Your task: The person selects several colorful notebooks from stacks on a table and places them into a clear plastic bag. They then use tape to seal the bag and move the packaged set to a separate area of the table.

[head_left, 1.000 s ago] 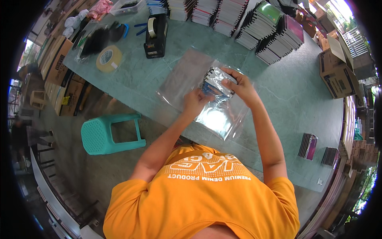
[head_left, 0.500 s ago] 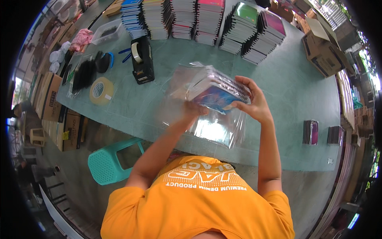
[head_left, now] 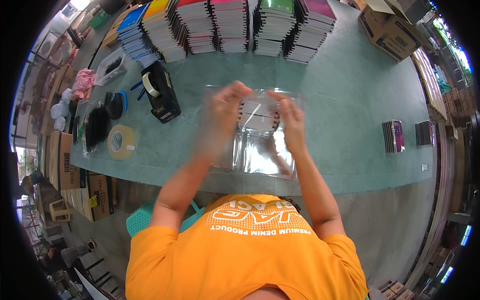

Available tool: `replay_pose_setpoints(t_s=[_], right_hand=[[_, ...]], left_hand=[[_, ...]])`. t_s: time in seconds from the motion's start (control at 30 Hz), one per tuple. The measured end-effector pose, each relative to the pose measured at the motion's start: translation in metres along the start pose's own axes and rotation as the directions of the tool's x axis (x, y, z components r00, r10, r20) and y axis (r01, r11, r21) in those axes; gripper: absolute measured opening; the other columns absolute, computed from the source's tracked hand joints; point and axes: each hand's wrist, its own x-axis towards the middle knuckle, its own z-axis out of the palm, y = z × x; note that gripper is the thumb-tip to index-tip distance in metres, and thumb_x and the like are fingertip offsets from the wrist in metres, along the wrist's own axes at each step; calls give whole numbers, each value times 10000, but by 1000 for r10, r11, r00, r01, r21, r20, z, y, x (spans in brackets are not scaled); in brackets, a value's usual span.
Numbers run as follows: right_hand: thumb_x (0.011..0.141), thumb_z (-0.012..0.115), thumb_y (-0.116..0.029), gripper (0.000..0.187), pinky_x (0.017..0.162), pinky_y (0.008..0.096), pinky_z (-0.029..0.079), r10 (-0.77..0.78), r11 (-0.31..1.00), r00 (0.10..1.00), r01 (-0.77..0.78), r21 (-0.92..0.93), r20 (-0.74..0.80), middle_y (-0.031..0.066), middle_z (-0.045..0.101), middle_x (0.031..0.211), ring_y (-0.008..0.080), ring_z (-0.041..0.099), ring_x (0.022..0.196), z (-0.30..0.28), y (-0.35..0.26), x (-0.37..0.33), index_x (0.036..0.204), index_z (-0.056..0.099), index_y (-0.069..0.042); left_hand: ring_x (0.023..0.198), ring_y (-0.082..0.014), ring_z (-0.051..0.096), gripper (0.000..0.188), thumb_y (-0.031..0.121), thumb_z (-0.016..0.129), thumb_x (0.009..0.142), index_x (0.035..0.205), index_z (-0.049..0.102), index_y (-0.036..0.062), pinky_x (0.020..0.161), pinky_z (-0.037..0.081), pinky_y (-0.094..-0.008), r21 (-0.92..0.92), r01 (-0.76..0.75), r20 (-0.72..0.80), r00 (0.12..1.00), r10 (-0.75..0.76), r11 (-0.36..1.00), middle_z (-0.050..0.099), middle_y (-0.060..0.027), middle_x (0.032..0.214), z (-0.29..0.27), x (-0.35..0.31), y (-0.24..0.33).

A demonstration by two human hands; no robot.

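A stack of ring-bound notebooks (head_left: 257, 119) stands on the table in front of me, its white page edges and dark bindings showing through clear plastic. The loose, shiny part of the clear plastic bag (head_left: 265, 156) spreads from the stack toward the table's near edge. My left hand (head_left: 227, 107) is at the stack's upper left, blurred, with its fingertips drawn together at the plastic. On the other side my right hand (head_left: 291, 117) pinches the plastic near the stack's upper right corner. The notebooks' covers cannot be made out.
Tall stacks of notebooks (head_left: 229, 27) in several colours line the far side. A black tape dispenser (head_left: 161, 95), a tape roll (head_left: 121, 141) and a black brush (head_left: 97, 127) lie at left. Small wrapped purple bundles (head_left: 394, 136) sit at right, below an open carton (head_left: 390, 31). A turquoise stool (head_left: 140, 218) stands under the near edge.
The notebook stack has been turned from a tilted position with its blue cover showing and set down. Both hands have moved from its sides to its upper end.
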Motion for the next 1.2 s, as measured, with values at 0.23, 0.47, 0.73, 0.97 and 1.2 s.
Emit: replay_pose_setpoints(t_s=[0.23,0.47,0.73,0.97,1.2], right_hand=[[814,658,-160,417,904,334,421,-121,991,988,114,-69,-97,101,575,1125,188,533,1065,-56,53,-52,1184,521,-23],[751,687,-74,563,795,326,447,-317,851,945,245,-464,-83,98,491,1068,239,497,967,-6,66,-64,1275,514,-188],[709,637,-130,416,925,388,389,-470,339,723,677,-653,506,54,541,1172,230,499,1109,-27,25,-25,1117,573,-79],[708,605,-87,472,983,400,359,-408,271,737,661,-700,539,42,537,1197,227,478,1165,-27,23,-28,1177,554,-97],[728,572,-54,483,1032,423,325,-420,320,769,623,-714,482,73,505,1278,257,430,1235,-18,32,-38,1209,536,-81]], left_hand=[[1019,-255,546,348,318,661,788,1003,607,49,898,415,-371,312,-766,636,608,475,563,594,-125,1019,-42,-33,59],[1058,-288,499,462,201,646,688,1108,560,28,877,407,-382,524,-843,851,525,-24,124,535,-164,1130,-8,1,56],[951,-224,557,239,137,580,691,914,621,60,951,347,-428,312,-947,852,242,464,-79,609,-92,899,-45,-28,59],[1137,-227,461,132,163,590,736,852,641,125,1049,277,-479,90,-996,874,87,478,16,549,-56,1134,-55,-6,56],[1314,-245,244,90,200,634,736,812,681,188,1111,123,-473,97,-994,955,79,286,-49,445,-9,1279,-18,46,46]])
